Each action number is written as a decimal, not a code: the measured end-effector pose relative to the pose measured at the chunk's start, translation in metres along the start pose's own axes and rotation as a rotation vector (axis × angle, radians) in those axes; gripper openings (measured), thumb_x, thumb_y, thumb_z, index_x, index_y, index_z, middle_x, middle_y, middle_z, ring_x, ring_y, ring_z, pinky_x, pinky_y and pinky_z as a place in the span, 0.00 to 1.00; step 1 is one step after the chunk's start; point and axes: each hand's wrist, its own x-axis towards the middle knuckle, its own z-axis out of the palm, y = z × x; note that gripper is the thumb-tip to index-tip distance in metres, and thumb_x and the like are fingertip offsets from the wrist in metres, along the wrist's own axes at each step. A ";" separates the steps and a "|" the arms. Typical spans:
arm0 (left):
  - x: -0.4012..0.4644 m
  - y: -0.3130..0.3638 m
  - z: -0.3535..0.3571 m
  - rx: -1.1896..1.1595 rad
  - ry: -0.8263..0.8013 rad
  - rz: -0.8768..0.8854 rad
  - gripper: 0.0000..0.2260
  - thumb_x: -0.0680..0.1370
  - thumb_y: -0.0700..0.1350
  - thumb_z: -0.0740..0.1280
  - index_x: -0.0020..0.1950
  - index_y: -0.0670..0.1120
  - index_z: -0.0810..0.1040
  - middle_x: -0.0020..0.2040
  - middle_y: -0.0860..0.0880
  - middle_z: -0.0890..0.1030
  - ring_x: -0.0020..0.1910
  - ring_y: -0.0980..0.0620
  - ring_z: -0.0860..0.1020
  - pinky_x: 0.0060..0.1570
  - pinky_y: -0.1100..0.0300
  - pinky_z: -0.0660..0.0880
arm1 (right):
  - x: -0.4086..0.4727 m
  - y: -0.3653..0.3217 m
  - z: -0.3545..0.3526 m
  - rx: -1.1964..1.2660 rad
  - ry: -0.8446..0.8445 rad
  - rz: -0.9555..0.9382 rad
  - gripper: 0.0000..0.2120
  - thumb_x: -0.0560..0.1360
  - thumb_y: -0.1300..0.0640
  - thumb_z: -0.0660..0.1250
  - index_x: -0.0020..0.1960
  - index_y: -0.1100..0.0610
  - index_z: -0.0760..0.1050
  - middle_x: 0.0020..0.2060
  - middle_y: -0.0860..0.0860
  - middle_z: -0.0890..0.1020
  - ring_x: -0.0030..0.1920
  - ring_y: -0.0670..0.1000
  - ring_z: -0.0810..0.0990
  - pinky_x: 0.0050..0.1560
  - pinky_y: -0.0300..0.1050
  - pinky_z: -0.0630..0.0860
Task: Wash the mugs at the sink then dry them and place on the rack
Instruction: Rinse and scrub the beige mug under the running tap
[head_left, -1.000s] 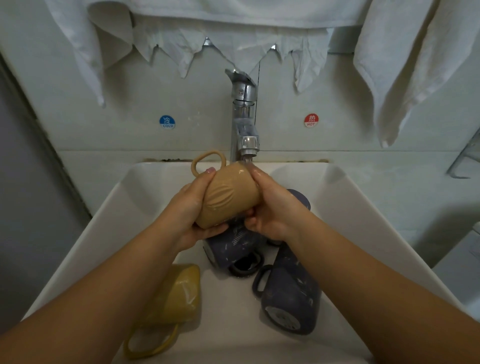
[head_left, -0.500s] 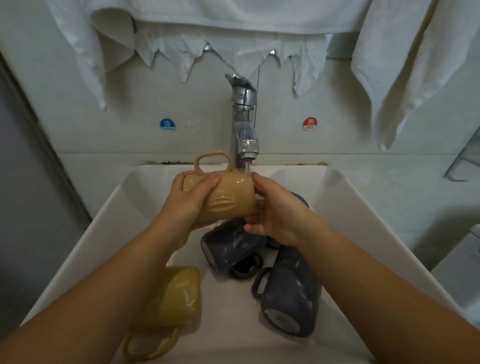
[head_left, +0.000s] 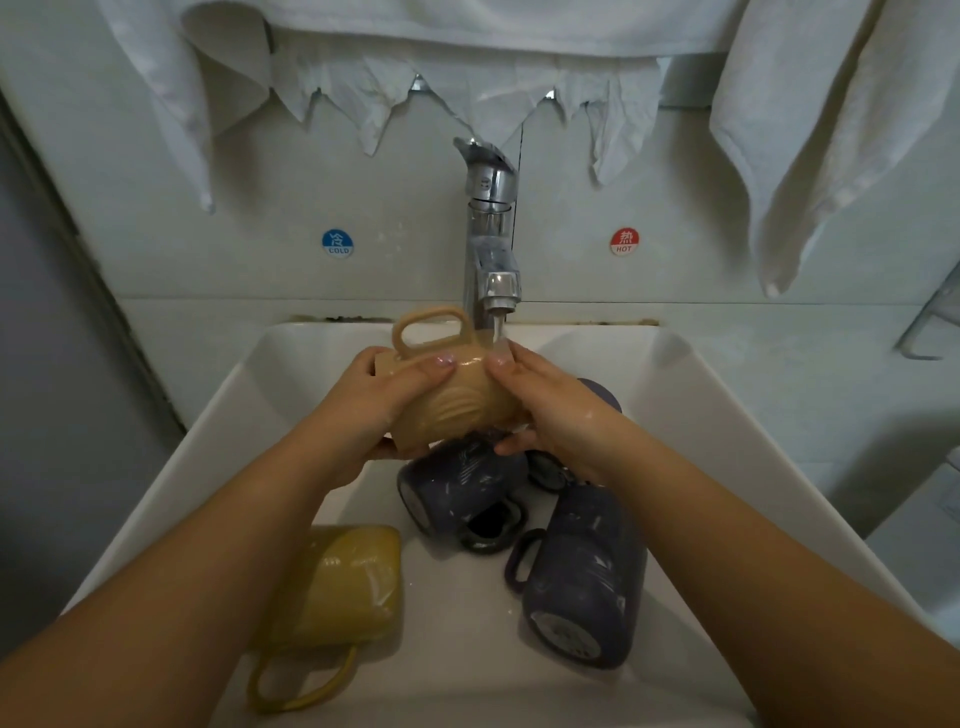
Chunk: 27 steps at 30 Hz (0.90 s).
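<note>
A tan mug (head_left: 452, 400) is held on its side directly under the faucet (head_left: 491, 244), where the running stream lands on its upper wall, its handle turned upward toward the faucet. The left hand (head_left: 379, 400) is wrapped around the mug's rim end, and the right hand (head_left: 550, 410) is closed over its base end, so each grip is grasping the mug. Judged from this arrangement, the main risk is a slip: the glazed wall is wet, and a loosened grip would drop the mug onto the dark mugs directly below the faucet, which could chip either piece. Splashing over the sink (head_left: 691, 415) rim is also possible, since the stream strikes a curved outer surface. Within the sink, a dark purple mug (head_left: 457, 483) lies on its side just below the faucet, a second dark purple mug (head_left: 582, 577) lies nearer the viewer from the faucet, and a yellow mug (head_left: 343, 587) lies below and left of the faucet. Whether any of these holds water cannot be told.
</note>
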 end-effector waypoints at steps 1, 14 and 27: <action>0.000 0.001 -0.001 -0.015 -0.002 -0.014 0.34 0.63 0.61 0.72 0.65 0.52 0.68 0.60 0.47 0.75 0.54 0.44 0.78 0.40 0.50 0.82 | 0.001 0.001 -0.001 -0.023 -0.001 -0.021 0.23 0.80 0.44 0.56 0.74 0.46 0.60 0.66 0.54 0.71 0.60 0.58 0.75 0.44 0.46 0.81; -0.005 -0.002 0.022 0.174 0.112 0.230 0.23 0.71 0.51 0.73 0.60 0.52 0.66 0.49 0.57 0.71 0.47 0.57 0.73 0.38 0.63 0.74 | 0.005 0.000 -0.009 0.151 0.088 0.142 0.20 0.79 0.41 0.56 0.67 0.49 0.67 0.61 0.54 0.74 0.57 0.56 0.77 0.45 0.48 0.81; 0.003 0.012 0.029 -0.083 -0.236 -0.020 0.23 0.80 0.49 0.62 0.75 0.56 0.62 0.66 0.47 0.70 0.62 0.43 0.73 0.53 0.48 0.78 | 0.003 -0.002 -0.035 0.213 0.315 0.265 0.22 0.80 0.38 0.53 0.61 0.54 0.69 0.52 0.58 0.79 0.47 0.57 0.79 0.29 0.45 0.77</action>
